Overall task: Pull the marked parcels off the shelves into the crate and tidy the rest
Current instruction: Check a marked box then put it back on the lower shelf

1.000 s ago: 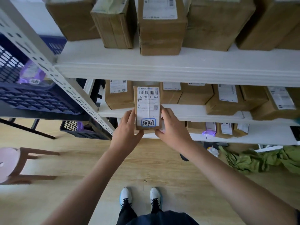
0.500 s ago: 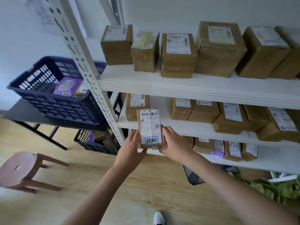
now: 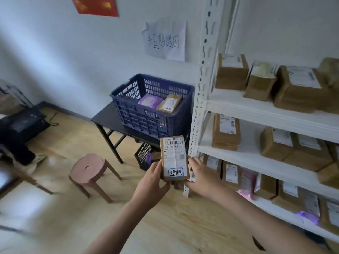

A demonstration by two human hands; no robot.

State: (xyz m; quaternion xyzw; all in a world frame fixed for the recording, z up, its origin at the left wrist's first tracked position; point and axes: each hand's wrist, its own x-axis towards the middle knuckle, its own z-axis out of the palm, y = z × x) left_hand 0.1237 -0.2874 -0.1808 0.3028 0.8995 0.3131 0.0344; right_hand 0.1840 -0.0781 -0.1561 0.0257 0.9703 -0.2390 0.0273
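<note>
A small brown marked parcel (image 3: 173, 157) with a white label and a blue-framed handwritten sticker is held upright in front of me. My left hand (image 3: 152, 182) grips its lower left edge and my right hand (image 3: 200, 176) grips its lower right edge. Beyond it, a dark blue crate (image 3: 128, 109) stands on a black table (image 3: 106, 118), left of the shelving. Inside the crate lie a purple packet (image 3: 149, 101) and a brown parcel (image 3: 169, 103). The white shelves (image 3: 256, 107) on the right carry several brown parcels.
A pink round stool (image 3: 88, 168) stands on the wooden floor to my left. A second dark basket (image 3: 145, 156) sits under the table. A handwritten paper sign (image 3: 165, 41) hangs on the wall above the crate. Dark equipment (image 3: 22, 123) fills the far left.
My view has swung left, away from the shelves and toward the crate. Both hands kept hold of the marked parcel and carried it left, off the shelf front.
</note>
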